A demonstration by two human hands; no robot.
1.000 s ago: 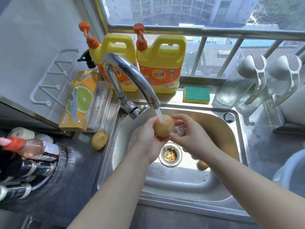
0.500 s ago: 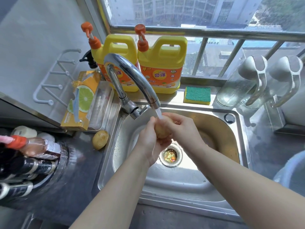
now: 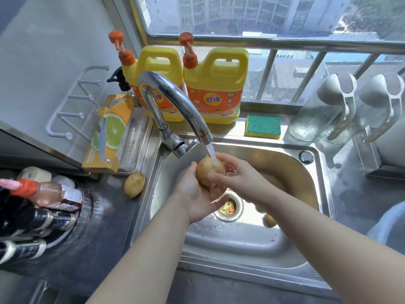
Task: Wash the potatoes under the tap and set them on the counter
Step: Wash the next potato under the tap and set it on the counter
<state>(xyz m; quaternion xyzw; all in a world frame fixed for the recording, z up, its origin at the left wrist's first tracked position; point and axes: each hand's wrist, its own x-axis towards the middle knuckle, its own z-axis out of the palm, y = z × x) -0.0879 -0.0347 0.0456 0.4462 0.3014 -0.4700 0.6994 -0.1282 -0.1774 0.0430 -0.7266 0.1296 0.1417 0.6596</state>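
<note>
You stand at a steel sink [image 3: 241, 242] set in a dark counter [image 3: 103, 227], below a barred window [image 3: 263, 18]. Beyond your hands, on the sill, two yellow detergent bottles [image 3: 215, 88] stand side by side. A green-topped sponge [image 3: 263, 126] lies to their right, and two clear jugs [image 3: 317, 113] stand further right. Left of your hands, a box [image 3: 109, 132] printed with a lime slice leans by the wall. A cluster of dark bottles [image 3: 43, 200] sits at the near left.

The tap [image 3: 175, 102] arches over the basin from the far left. Its water [image 3: 212, 154] is running and lands on the potato [image 3: 207, 172] you hold. Your left hand [image 3: 195, 196] cups that potato from below and from the left, fingers curled under it. Your right hand [image 3: 241, 174] closes on it from the right, thumb across the near face, fingers behind. The two hands are together, both clamped on the one potato, above the drain [image 3: 229, 207].

A second potato [image 3: 134, 184] lies on the counter, left of your left hand, just beside the sink rim. A third potato [image 3: 270, 219] lies in the basin under your right forearm, partly hidden.
</note>
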